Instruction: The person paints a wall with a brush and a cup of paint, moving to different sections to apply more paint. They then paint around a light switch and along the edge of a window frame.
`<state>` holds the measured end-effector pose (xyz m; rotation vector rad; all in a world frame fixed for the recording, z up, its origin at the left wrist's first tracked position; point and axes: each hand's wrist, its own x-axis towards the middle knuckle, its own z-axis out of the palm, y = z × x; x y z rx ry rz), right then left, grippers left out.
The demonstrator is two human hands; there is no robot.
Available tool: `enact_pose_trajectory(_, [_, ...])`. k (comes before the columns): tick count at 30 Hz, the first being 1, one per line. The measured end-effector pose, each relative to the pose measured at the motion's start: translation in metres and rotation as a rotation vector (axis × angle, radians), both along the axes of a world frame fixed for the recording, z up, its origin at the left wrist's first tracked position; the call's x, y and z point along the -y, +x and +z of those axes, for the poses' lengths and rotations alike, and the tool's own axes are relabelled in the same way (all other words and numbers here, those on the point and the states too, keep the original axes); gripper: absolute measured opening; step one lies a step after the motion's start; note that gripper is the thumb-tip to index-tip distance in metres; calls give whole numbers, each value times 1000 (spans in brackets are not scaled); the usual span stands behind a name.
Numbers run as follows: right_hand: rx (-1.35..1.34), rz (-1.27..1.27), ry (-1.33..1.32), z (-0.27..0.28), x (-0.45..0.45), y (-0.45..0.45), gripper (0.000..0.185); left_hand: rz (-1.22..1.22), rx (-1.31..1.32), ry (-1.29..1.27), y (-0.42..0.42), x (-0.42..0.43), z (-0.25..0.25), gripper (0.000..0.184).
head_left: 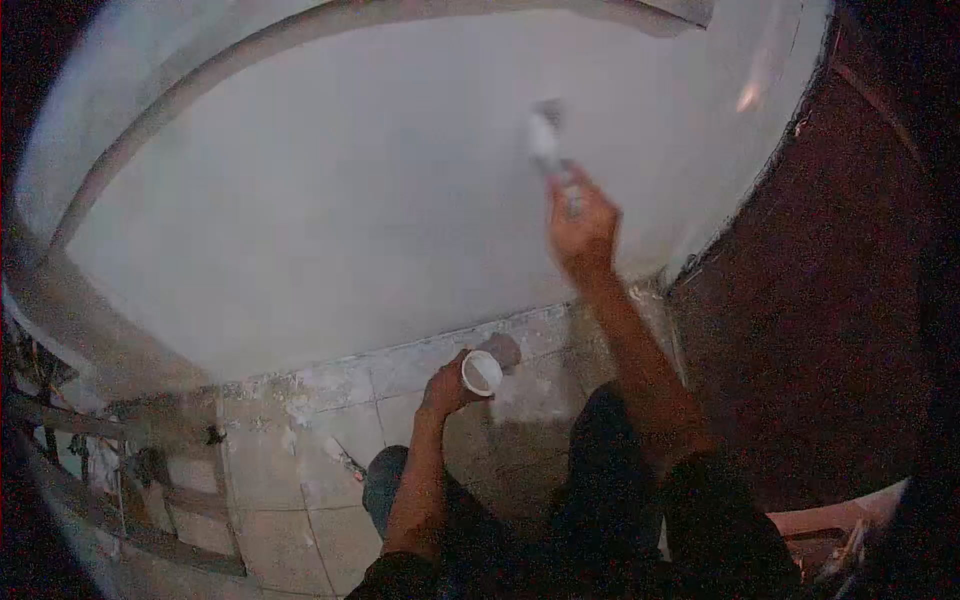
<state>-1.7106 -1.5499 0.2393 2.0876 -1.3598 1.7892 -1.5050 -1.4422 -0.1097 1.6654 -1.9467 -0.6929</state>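
My right hand [585, 230] is raised in front of a pale wall [350, 190], its fingers closed round the handle of a paintbrush [545, 135]. The brush is smeared by motion and its head has a whitish part and a darker tip; whether it touches the wall I cannot tell. Lower down, my left hand [448, 388] is wrapped round a white cup [482, 373], whose open top faces me. What the cup holds looks pale, but its level is unclear.
Whitish marks spot the tiled floor [270, 540] along the wall's foot. A tool with a pale blade [345, 457] lies by my left knee. Wooden framework [190, 500] stands at the lower left. A dark reddish surface [810, 300] lies to the right.
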Motion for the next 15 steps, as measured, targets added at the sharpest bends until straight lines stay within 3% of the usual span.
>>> enact_pose_trajectory(2, [39, 306, 65, 2, -29, 48, 30, 25, -62, 77, -4, -3, 15, 119])
enact_pose_trajectory(5, [-59, 431, -29, 8, -41, 79, 28, -64, -92, 215, -6, -13, 83, 114])
enact_pose_trajectory(7, [-74, 554, 130, 26, -49, 78, 28, -64, -130, 141, -7, -10, 58, 113])
enact_pose_trajectory(10, [-40, 450, -10, 32, -28, 39, 27, -57, -153, 108, -6, -10, 59, 111])
enact_pose_trajectory(15, [-91, 13, 74, 63, 32, -91, 27, 22, -79, 153, -4, -7, 50, 116])
